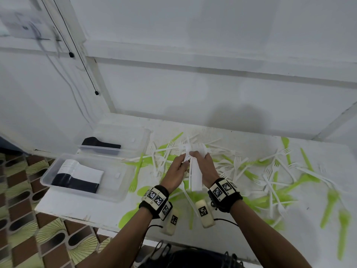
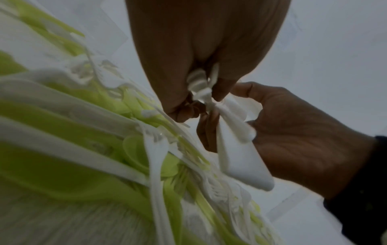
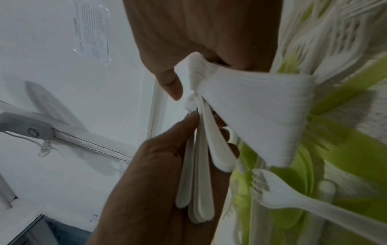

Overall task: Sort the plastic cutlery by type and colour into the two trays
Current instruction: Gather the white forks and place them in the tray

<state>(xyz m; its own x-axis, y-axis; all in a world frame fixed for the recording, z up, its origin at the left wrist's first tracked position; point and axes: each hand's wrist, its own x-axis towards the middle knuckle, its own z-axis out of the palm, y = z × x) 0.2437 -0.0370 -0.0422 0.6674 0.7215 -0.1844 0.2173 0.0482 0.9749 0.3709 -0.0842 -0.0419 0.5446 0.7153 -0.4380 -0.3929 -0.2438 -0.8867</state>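
— At centre frame, what have your hands got?
— Your right hand point(image 1: 202, 163) is clamped round a thick stack of white cutlery point(image 1: 196, 176); your left hand point(image 1: 176, 171) pinches a few more white handles point(image 3: 201, 174) against it.
— How far along are you?
— Barely started, I'd say. At left, the near tray point(image 1: 116, 194) holds white and black stacks, the far tray point(image 1: 139, 138) one black stack. White forks point(image 1: 270, 180) and green pieces point(image 1: 307, 161) lie scattered across the tabletop point(image 1: 92, 211).
— Any writing?
— A printed sheet point(image 3: 92, 33) upper left in the right wrist view, too blurred to read.
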